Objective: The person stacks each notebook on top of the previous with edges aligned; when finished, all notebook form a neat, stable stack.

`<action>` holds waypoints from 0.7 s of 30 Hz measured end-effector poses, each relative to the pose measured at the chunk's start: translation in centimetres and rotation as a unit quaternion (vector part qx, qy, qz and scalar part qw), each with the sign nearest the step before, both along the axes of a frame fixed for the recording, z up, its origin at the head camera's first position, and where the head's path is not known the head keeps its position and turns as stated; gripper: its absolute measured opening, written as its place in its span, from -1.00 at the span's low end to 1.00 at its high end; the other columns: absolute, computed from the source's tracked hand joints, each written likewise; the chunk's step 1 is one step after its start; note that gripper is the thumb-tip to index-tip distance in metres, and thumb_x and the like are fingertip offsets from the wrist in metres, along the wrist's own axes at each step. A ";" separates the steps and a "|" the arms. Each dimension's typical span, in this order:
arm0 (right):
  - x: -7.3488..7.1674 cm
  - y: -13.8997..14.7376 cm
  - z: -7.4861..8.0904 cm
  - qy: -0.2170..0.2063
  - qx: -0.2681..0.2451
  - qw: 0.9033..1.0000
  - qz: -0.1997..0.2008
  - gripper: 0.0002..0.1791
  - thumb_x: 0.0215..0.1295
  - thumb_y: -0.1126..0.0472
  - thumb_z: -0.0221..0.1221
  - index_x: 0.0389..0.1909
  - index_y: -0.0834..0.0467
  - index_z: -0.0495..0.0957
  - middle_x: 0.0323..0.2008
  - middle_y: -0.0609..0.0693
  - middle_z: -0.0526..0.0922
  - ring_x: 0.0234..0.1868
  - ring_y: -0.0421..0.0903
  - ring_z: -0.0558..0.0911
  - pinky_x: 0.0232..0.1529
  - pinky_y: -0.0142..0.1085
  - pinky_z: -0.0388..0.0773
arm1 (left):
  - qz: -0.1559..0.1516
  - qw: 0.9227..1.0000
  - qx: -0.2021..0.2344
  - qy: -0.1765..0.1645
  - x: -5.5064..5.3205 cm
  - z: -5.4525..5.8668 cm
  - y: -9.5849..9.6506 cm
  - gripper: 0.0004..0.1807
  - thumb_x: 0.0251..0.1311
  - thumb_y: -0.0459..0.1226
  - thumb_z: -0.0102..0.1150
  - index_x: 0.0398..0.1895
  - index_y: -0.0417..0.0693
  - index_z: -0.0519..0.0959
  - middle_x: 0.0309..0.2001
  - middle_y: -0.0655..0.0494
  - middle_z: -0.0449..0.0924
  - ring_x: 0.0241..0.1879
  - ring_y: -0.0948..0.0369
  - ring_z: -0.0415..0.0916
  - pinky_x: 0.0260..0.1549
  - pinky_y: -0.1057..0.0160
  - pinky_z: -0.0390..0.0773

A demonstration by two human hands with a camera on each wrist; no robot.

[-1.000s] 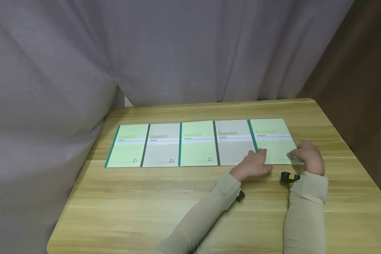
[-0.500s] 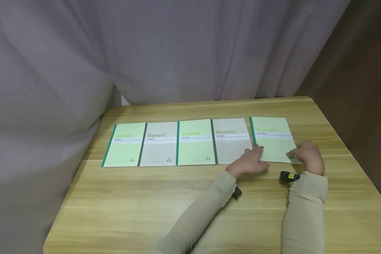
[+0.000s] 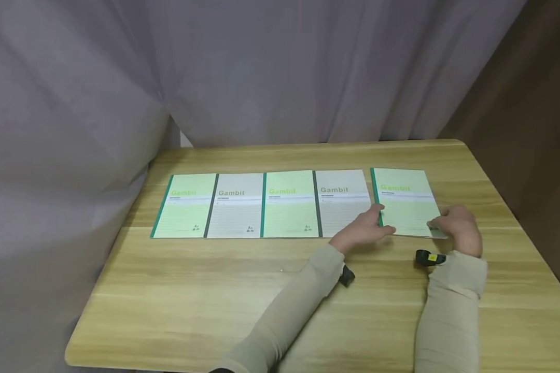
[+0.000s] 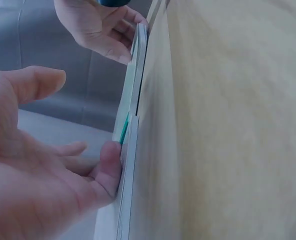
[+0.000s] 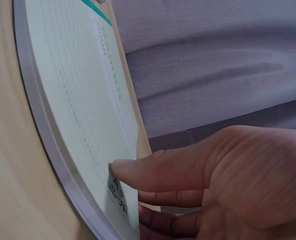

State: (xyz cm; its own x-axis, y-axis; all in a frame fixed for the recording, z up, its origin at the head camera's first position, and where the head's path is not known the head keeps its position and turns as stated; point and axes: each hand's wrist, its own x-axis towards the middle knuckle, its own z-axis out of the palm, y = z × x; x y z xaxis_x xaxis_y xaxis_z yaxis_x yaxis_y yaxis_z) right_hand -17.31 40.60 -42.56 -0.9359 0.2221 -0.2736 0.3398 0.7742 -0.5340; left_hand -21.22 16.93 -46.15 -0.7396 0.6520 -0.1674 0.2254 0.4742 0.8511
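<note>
A pale green notebook (image 3: pixel 403 202) with a green spine lies at the right end of a row on the table. My right hand (image 3: pixel 459 228) pinches its lower right corner; in the right wrist view the thumb (image 5: pixel 133 172) presses on the cover and the other fingers are at or under the edge. At the notebook's lower left, my left hand (image 3: pixel 364 226) spreads its fingers, the tips overlapping the green spine. In the left wrist view one left finger (image 4: pixel 109 167) touches the notebooks where their edges meet. Just left of that hand lies a grey notebook (image 3: pixel 340 202).
Further left in the row are a green notebook (image 3: pixel 289 202), a grey notebook (image 3: pixel 238 202) and another green notebook (image 3: pixel 184 202), side by side. The wooden table (image 3: pixel 191 300) ends at the back before a grey curtain (image 3: pixel 261 77). Black wrist devices (image 3: pixel 427 258) sit at both cuffs.
The rightmost green notebook has slid away from the grey one beside it, leaving a narrow gap at the top. Both hands stay at its lower corners; the right keeps its pinch.
</note>
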 end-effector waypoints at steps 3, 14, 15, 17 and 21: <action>0.1 0.1 -0.1 0.003 0.001 1.000 -0.003 -0.73 0.29 0.27 0.15 -0.38 0.48 0.46 -0.42 0.22 0.49 -0.33 0.15 0.44 -0.45 -0.22 0.40 | 0.019 0.999 0.024 -0.012 0.0 0.0 0.0 -0.21 0.36 -0.15 0.22 0.53 -0.22 0.11 -0.15 0.00 0.61 -0.26 0.28 0.48 -0.19 0.44 0.46; 0.5 1.5 -0.3 0.023 0.003 0.999 0.033 -0.75 0.10 0.43 -0.07 -0.30 0.55 0.46 -0.41 0.27 0.46 -0.37 0.15 0.39 -0.45 -0.20 0.34 | 0.077 0.995 0.054 0.016 0.4 0.1 0.9 -0.30 0.28 -0.27 0.29 0.45 -0.19 0.29 0.16 -0.05 0.58 0.07 0.29 0.52 -0.15 0.50 0.48; 0.5 1.7 -0.3 0.023 0.005 0.999 0.043 -0.72 0.08 0.43 -0.07 -0.27 0.56 0.46 -0.39 0.29 0.47 -0.36 0.16 0.40 -0.44 -0.20 0.34 | 0.079 0.995 0.054 0.017 0.4 0.1 0.9 -0.30 0.27 -0.28 0.30 0.45 -0.19 0.29 0.15 -0.05 0.58 0.07 0.30 0.52 -0.16 0.50 0.48; 0.5 2.1 -0.3 0.021 0.008 0.998 0.059 -0.63 0.07 0.43 -0.06 -0.15 0.61 0.47 -0.31 0.35 0.50 -0.30 0.20 0.43 -0.40 -0.20 0.37 | 0.084 0.995 0.054 0.017 0.4 0.0 1.0 -0.29 0.26 -0.28 0.31 0.45 -0.19 0.29 0.15 -0.05 0.58 0.07 0.29 0.53 -0.15 0.49 0.49; 0.6 2.4 0.0 0.023 0.008 0.997 0.069 -0.52 0.08 0.41 -0.01 0.00 0.65 0.46 -0.20 0.41 0.54 -0.24 0.23 0.47 -0.35 -0.22 0.41 | 0.095 0.993 0.075 -0.001 0.5 0.0 1.0 -0.28 0.26 -0.31 0.30 0.46 -0.21 0.27 0.22 -0.09 0.54 0.15 0.25 0.52 -0.06 0.48 0.50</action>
